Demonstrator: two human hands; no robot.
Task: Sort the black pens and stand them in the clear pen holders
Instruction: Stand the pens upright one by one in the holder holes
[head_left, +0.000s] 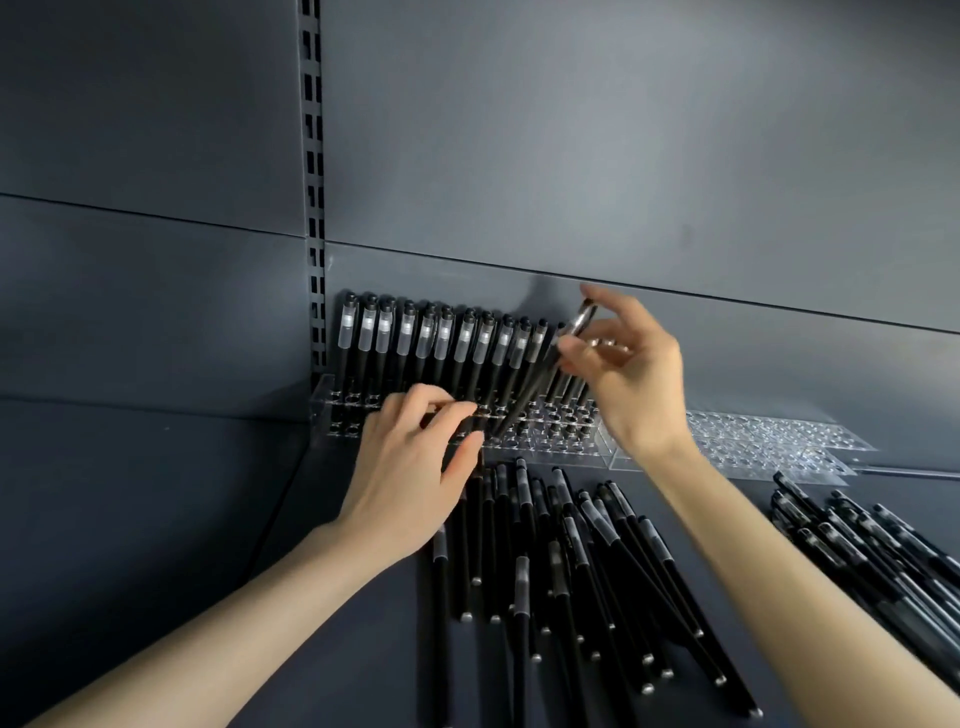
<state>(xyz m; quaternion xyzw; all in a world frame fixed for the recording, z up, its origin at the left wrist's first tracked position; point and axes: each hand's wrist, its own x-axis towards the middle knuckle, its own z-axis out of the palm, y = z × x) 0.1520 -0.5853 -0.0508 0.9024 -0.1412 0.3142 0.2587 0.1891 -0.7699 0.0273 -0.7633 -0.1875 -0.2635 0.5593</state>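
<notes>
Forearms fill the bottom of frame, both reaching up the dark shelf (156, 519) toward the back panel. Right hand (631, 374) pinches one black pen (540, 382) near its cap end between thumb and fingertips, other fingers fanned out; pen is tilted, tip aimed down-left into the clear pen holder (550, 423), presumably so it can be steered into a free hole in the front rows. Left hand (410, 467) sits at the holder's front edge, fingers curled. Looks like it steadies the holder or lines up the pen tip, but its fingertips are blurred, so I can't tell whether it grips anything. Back row of the holder is already filled: standing pens (441, 338) upright, frosted caps up, packed side by side against the back panel, which leaves the near holes reachable without knocking finished ones. Loose pens (561, 561) lie flat in a rough fan just in front of the holder, between the arms, close enough for quick grabs. Second pile (872, 545) lies off to the right, apart from the first, likely the sorted-out type. Empty holder trays (769, 436) sit right of the filled one, touching or nearly so, staged for the next batch. Task is early: one row standing, most of the stock still flat on the shelf.
</notes>
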